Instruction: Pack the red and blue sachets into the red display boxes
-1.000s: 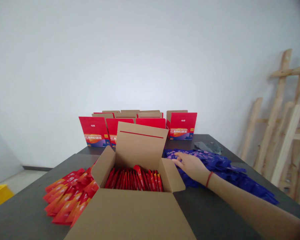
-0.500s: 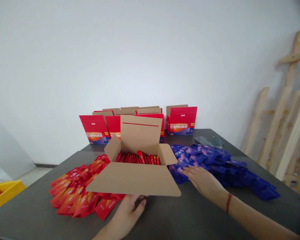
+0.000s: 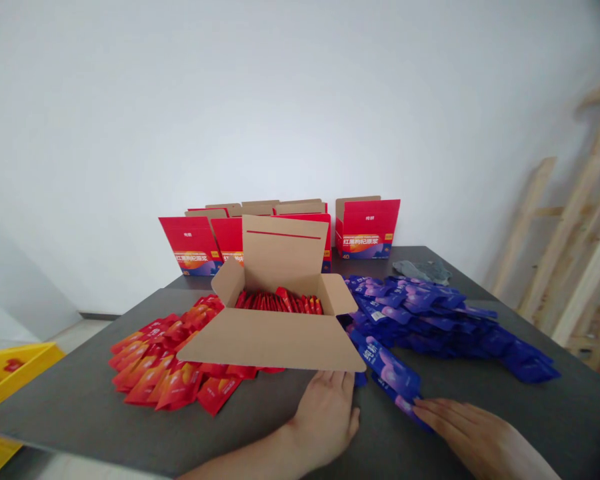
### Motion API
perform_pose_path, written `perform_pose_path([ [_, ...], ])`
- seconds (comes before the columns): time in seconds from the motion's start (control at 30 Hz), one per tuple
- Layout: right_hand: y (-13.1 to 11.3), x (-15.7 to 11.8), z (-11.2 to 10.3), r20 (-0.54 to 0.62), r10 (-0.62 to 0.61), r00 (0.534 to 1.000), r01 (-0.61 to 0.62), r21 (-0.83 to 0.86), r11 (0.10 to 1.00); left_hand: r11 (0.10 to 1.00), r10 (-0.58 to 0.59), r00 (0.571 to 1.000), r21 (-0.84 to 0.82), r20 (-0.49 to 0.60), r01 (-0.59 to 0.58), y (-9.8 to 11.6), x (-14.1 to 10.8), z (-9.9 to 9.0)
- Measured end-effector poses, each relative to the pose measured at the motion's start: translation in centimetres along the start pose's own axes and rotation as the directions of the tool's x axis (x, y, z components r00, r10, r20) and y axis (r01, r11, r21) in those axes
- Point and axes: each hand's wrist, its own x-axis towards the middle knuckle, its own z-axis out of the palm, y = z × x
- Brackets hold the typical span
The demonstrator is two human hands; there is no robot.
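An open cardboard box [image 3: 275, 340], its flaps spread, stands in the middle with a row of red pouches [image 3: 265, 301] inside. My left hand [image 3: 327, 417] lies at the front flap's right part, fingers stretched forward; their tips are hidden beneath it. My right hand [image 3: 475, 430] has its fingers closed on the near end of some blue pouches [image 3: 387, 370], which lie slanting beside the box; its thumb is hidden. A pile of blue pouches [image 3: 430, 317] spreads behind them. Left of the box lies a pile of red pouches [image 3: 157, 367].
Printed red boxes [image 3: 193, 247] stand along the back of the dark table [image 3: 80, 407], one more red box [image 3: 367, 230] at right. A crumpled grey plastic piece [image 3: 423, 270] lies near it. At left is a yellow crate [image 3: 25, 373]; wooden frames [image 3: 575, 253] lean at right.
My left hand has moved right along the box's front. My right hand has drawn back toward me, and some blue pouches have come away from the pile with it. The view has shifted slightly.
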Motion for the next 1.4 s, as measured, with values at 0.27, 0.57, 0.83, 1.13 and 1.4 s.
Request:
perform_pose_path([
  [0.27, -1.5, 0.0, -0.4, -0.182, 0.270, 0.945, -0.248, 0.135, 0.959, 0.962, 0.252, 0.965, 0.088, 0.073, -0.258, 0.8, -2.7, -0.3],
  [0.57, -8.0, 6.4, 1.6, -0.357, 0.059, 0.932, -0.077, -0.035, 0.996, 0.961, 0.265, 0.964, -0.093, 0.034, -0.261, -0.6, -4.0, -1.9],
  [0.83, -5.7, 5.2, -0.1, -0.048, 0.089, 0.995, -0.083, 0.121, 0.989, 0.905, 0.417, 0.909, -0.091, -0.008, -0.416, -1.6, -2.9, -2.6],
  [1.13, 0.6, 3.8, 3.6, -0.061, 0.323, 0.944, -0.324, -0.014, 0.946, 0.863, 0.499, 0.863, 0.039, 0.080, -0.503, -1.1, -0.7, -2.2],
  [1.4, -4.9, 5.3, 2.1, -0.108, 0.329, 0.938, -0.328, 0.029, 0.944, 0.913, 0.405, 0.914, 0.048, -0.001, -0.404, -0.9, -1.3, -1.3],
])
